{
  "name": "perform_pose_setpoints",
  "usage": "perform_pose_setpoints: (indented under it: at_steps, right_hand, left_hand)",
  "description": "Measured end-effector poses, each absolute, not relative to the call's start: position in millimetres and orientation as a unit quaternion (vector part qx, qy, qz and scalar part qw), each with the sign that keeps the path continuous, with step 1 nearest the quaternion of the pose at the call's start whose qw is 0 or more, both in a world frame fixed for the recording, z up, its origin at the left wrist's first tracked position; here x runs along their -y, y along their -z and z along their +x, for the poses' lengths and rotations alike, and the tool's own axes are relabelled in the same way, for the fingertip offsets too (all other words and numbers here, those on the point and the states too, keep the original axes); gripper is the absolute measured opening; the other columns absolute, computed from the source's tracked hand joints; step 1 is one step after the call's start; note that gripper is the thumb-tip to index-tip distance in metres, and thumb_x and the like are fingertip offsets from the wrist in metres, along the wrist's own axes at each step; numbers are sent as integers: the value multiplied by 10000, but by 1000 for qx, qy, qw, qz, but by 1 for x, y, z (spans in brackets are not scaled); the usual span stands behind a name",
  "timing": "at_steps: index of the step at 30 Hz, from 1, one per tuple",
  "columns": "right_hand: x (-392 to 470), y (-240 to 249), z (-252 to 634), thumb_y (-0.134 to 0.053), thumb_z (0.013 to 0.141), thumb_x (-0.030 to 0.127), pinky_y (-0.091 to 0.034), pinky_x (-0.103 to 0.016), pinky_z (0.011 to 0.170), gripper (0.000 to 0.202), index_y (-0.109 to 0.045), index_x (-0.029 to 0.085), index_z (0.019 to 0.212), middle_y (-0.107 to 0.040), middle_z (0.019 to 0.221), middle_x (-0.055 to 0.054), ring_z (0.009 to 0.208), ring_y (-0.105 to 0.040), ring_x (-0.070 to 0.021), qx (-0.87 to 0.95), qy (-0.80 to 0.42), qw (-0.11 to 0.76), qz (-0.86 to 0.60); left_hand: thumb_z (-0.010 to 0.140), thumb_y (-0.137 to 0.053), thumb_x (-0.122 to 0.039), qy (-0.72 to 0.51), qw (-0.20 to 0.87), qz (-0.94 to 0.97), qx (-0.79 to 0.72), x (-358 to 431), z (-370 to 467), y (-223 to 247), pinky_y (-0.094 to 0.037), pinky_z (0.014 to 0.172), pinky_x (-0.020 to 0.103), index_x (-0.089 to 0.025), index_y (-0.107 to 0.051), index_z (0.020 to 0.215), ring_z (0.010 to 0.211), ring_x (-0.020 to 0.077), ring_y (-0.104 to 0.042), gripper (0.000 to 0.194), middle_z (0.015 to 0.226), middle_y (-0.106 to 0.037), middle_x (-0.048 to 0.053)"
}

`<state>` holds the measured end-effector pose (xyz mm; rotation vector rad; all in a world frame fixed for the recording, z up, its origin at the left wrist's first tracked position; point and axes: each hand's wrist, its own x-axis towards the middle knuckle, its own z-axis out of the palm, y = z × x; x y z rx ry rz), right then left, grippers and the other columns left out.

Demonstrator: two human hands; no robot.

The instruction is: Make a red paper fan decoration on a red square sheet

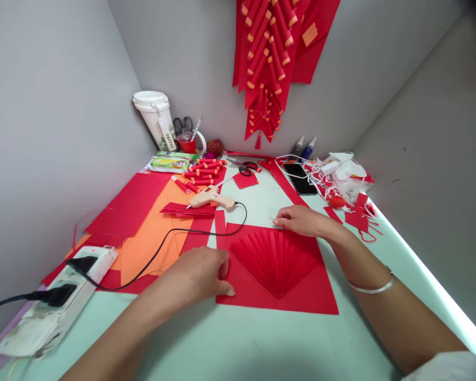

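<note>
A pleated red paper fan [278, 262], spread out with its point toward me, lies on a red paper sheet [241, 293] on the table. My left hand [206, 272] is at the sheet's left edge, thumb resting on the paper. Its index finger is bent and apart from the thumb, with nothing seen between them. At the sheet's far edge, just beyond the fan, is my right hand [299, 219]. Its thumb and fingers are pinched together; a tiny bit of something may show at the tips, too small to name.
Beyond my left hand lies a glue gun [212, 198], its black cord [170, 231] running to a power strip [59, 299]. Red paper rolls [204, 172], scissors [246, 169] and a phone [300, 179] lie farther back. A white cup [156, 119] stands by the wall.
</note>
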<state>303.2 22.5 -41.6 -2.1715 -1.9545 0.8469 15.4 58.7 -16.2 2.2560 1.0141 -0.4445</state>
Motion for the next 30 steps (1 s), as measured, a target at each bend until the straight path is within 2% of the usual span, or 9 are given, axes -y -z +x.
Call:
perform_pose_setpoints:
  at_steps: [6,14,24,30]
  right_hand:
    - [-21,38,297,-472,880,462,-315,-269,539,331,-625,189,773,-597,708,-18,625,-507,-150,643,-279,49,-712]
    - [-19,37,298,-448,885,528,-280,-265,501,405,-523,194,669,-500,617,18,574,-435,-127,649,-307,30,-695]
    - [-20,39,292,-471,889,476,-324,-276,556,356,-630,186,757,-646,738,-39,668,-548,-165,631,-283,20,-722]
    - [-20,39,289,-476,888,497,-317,-281,558,398,-610,178,692,-639,718,-55,643,-537,-165,626,-266,5,-733]
  left_hand:
    - [625,-690,-388,199,281,858,-382,-56,20,18,-291,526,302,-234,-561,701,684,251,-596,214,739,-668,39]
    - [626,-678,-392,195,283,856,-386,-54,19,23,-290,536,315,-238,-541,698,708,280,-591,218,752,-668,61]
    - [610,-683,-402,194,288,852,-392,-55,20,24,-293,540,315,-237,-546,697,698,271,-580,231,743,-654,59]
    - [611,-689,-404,193,283,852,-396,-55,19,27,-296,540,320,-241,-543,686,683,273,-575,232,735,-652,57]
